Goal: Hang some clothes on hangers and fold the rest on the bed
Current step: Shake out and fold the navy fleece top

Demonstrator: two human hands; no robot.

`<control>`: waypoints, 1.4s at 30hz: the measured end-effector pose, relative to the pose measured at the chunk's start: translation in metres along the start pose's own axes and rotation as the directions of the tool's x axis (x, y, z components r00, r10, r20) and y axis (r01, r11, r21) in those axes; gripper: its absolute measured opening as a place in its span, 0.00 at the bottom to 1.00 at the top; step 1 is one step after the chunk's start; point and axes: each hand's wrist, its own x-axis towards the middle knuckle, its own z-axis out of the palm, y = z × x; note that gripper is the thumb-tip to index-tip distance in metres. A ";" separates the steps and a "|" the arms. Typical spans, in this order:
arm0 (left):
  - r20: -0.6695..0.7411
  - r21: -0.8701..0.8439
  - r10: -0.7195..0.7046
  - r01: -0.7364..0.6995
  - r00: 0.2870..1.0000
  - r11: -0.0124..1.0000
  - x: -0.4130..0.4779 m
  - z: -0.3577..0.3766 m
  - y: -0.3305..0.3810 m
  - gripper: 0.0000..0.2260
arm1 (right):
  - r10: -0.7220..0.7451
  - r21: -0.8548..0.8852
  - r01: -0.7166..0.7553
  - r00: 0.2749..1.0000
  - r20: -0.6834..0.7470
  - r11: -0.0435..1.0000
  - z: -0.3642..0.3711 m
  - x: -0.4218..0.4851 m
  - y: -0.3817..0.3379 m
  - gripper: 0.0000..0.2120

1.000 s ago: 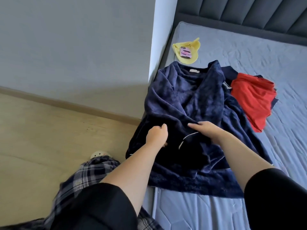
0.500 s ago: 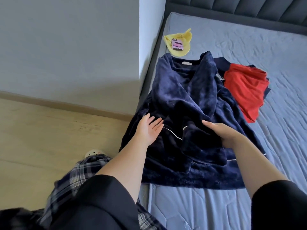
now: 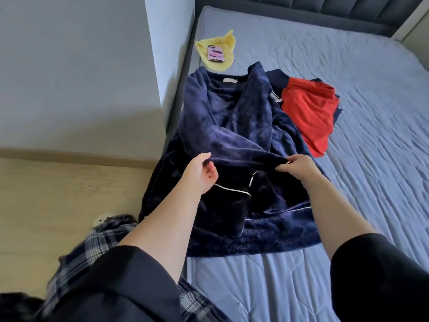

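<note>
A navy fleece robe with white piping (image 3: 234, 126) lies spread on the left side of the bed (image 3: 348, 205), its lower left part hanging over the bed's edge. My left hand (image 3: 200, 173) grips a raised fold of the robe from below at its left. My right hand (image 3: 299, 167) pinches the same fold at its right end, so the fold is lifted between both hands. A red garment (image 3: 311, 112) lies crumpled on a dark garment just right of the robe.
A yellow cloth (image 3: 218, 51) with a pink phone (image 3: 216, 54) on it lies near the bed's far left corner. A grey wall column (image 3: 167, 54) stands left of the bed. Wooden floor (image 3: 58, 194) lies at the left. The dark padded headboard (image 3: 301, 12) runs along the back.
My left hand went from lying flat on the robe to gripping a fold. My right hand closed on the same fold, and both lifted it off the bed.
</note>
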 end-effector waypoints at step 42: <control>0.174 -0.664 0.256 -0.079 0.951 0.744 0.043 -0.039 0.087 0.32 | -0.349 -0.585 0.193 0.923 -0.165 0.787 0.163 0.006 -0.038 0.29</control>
